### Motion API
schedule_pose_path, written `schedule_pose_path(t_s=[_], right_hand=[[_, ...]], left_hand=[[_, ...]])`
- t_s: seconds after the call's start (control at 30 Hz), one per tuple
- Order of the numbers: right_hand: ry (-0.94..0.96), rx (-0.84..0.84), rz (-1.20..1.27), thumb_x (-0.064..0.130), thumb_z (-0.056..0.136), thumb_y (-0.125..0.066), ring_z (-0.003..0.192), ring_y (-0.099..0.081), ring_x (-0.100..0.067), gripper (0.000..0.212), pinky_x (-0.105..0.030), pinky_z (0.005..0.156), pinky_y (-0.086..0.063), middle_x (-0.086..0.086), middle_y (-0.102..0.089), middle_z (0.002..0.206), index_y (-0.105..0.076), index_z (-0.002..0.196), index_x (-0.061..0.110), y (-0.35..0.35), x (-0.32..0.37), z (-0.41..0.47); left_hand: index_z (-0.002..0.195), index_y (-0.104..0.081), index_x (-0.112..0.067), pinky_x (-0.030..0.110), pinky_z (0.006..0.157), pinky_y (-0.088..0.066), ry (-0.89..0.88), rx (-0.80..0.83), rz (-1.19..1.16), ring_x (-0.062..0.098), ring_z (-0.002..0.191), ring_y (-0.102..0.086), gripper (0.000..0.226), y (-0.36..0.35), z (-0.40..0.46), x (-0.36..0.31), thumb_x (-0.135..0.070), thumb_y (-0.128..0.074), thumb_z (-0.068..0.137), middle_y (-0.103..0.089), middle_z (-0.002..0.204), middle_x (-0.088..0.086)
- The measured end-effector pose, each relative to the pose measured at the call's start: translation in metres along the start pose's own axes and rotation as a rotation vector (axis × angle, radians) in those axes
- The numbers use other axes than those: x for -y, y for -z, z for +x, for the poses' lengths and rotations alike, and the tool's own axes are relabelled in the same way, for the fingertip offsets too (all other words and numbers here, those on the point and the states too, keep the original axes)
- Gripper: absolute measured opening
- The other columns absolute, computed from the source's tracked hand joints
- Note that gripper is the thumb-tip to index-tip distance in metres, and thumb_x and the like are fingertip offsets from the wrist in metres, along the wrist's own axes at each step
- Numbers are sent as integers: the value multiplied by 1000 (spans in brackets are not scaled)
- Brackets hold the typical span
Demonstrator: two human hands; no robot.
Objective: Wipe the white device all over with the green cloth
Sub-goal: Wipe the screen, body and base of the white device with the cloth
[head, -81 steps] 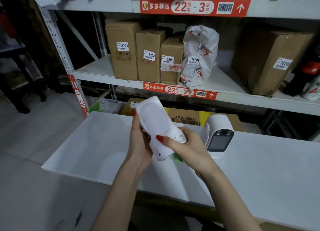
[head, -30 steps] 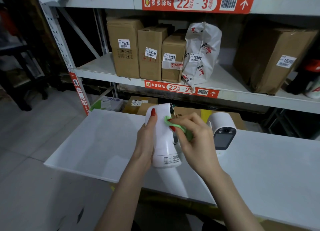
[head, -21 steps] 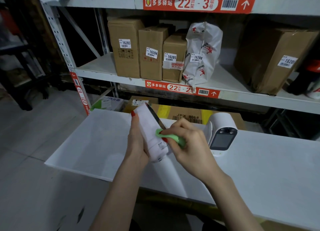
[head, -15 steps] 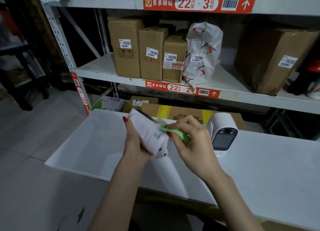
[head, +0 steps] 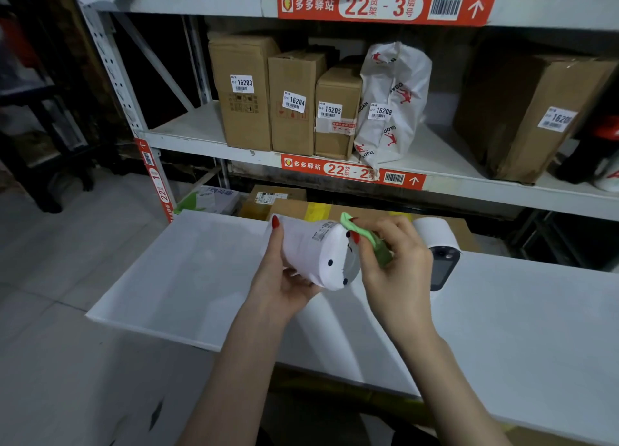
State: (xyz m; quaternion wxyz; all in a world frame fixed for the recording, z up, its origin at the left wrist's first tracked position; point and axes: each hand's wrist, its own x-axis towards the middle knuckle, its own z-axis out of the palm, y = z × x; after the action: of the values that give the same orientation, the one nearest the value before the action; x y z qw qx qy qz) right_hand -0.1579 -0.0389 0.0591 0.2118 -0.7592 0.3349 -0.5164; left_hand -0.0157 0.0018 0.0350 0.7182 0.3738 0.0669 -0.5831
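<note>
Tilting since a moment ago, the device (head: 311,254) shows its base; left hand (head: 281,278) grips it, right hand (head: 392,261) pinches the cloth (head: 365,238) there.

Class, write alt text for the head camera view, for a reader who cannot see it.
A person's left hand holds a white device tilted over a white table, its base facing the camera, while the right hand pinches a green cloth against the base rim. A second white device stands behind the right hand. Labelled cardboard boxes fill the shelf behind.
</note>
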Motion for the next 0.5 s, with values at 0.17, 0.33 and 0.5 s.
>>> schedule_pose_path(t_s=[0.17,0.33,0.5], right_hand=[[-31,1,30,0,84,-66,85,-59,-15,17,-30,72,-48,-2,-64,92,-71,97,10,-1,2,0],[17,119,148,-2,82,-68,88,-59,-5,23,-18,74,-48,2,-64,93,-73,96,15,-1,9,-3],[82,207,209,-3,81,-65,87,-62,-8,20,-24,74,-50,0,-64,92,-74,92,12,-4,14,-5]], left_hand=[[125,-58,-16,60,69,-58,38,-16,2,37,105,-64,64,-1,-2,2,-55,-73,76,-66,118,18],[127,-59,-5,50,64,-59,133,63,-99,39,102,-64,68,-2,-5,4,-59,-62,86,-66,119,22],[126,-59,-1,43,79,-53,138,73,-140,33,101,-62,65,-3,-7,2,-55,-59,89,-66,117,22]])
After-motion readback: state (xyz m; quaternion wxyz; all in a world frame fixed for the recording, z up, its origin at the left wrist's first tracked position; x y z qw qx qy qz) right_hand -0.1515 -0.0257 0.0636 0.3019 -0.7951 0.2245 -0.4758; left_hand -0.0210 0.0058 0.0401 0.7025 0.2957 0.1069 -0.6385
